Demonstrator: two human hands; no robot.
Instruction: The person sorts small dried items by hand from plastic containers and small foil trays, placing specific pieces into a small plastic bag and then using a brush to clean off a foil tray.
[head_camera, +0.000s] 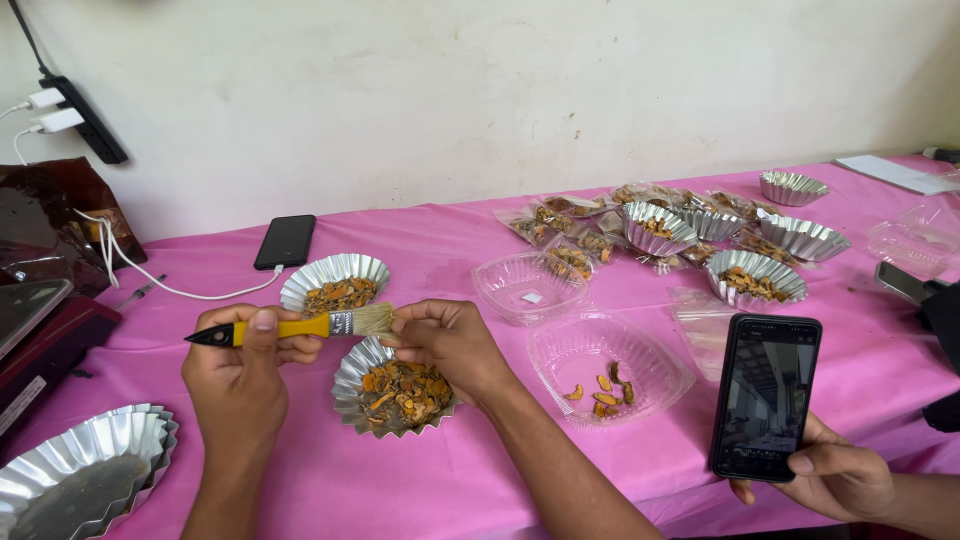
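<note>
Pink-clothed table (620, 470) under a white wall: the left hand (240, 375) clenches a yellow-handled paintbrush (300, 327) whose pale bristles the right hand (450, 345) pinches, directly above a fluted foil tray of orange dried slices (397, 388); gentle, steady strokes over it would suit best.

Pink tabletop against a pale wall

A scuffed off-white wall (520, 90) fills the upper frame; a pink cloth covers the tabletop (440, 240) below, evenly lit by soft daylight.

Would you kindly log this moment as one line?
left hand: holds brush | right hand: pinches bristles | below: foil tray of orange pieces
</note>
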